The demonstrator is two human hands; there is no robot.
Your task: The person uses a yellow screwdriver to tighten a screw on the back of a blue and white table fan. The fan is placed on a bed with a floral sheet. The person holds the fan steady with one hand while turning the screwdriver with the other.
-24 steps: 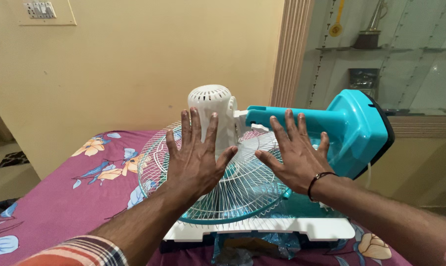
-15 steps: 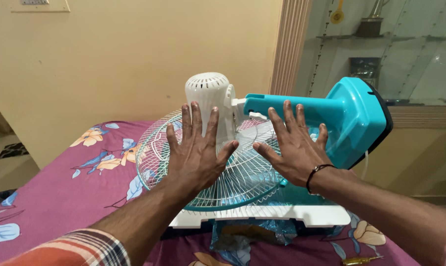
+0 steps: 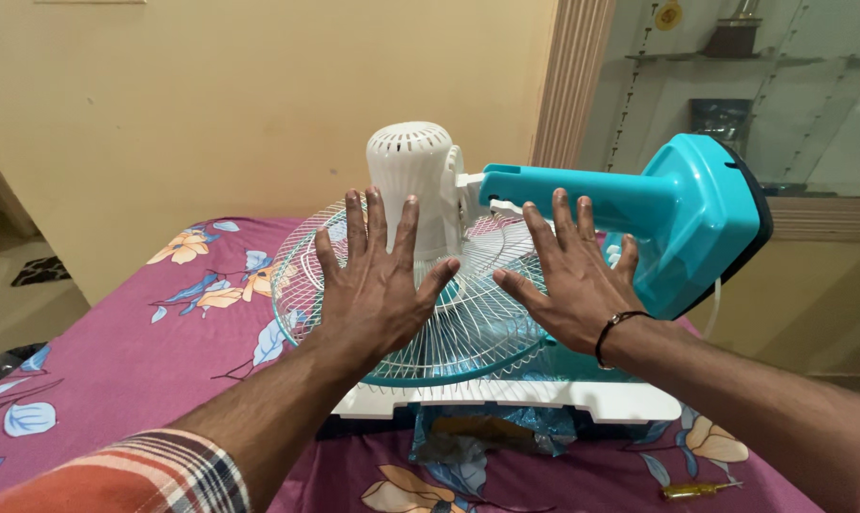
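A table fan lies on its face on a bed. Its white wire grille (image 3: 468,332) points down, the white motor housing (image 3: 413,176) stands up behind it, and the teal stand with round base (image 3: 696,218) sticks out to the right. My left hand (image 3: 378,285) hovers flat with fingers spread over the left half of the grille. My right hand (image 3: 573,280), a dark band on its wrist, is spread the same way over the right half. Neither hand grips anything.
The fan rests on a white foam slab (image 3: 506,404) above crumpled blue plastic (image 3: 487,432). The bed has a magenta floral sheet (image 3: 145,351). A small screwdriver (image 3: 701,489) lies at the lower right. A cream wall and a glass cabinet (image 3: 753,104) stand behind.
Both hands stay spread over the grille in nearly the same pose. The view has shifted slightly, so the fan sits a little lower and nearer.
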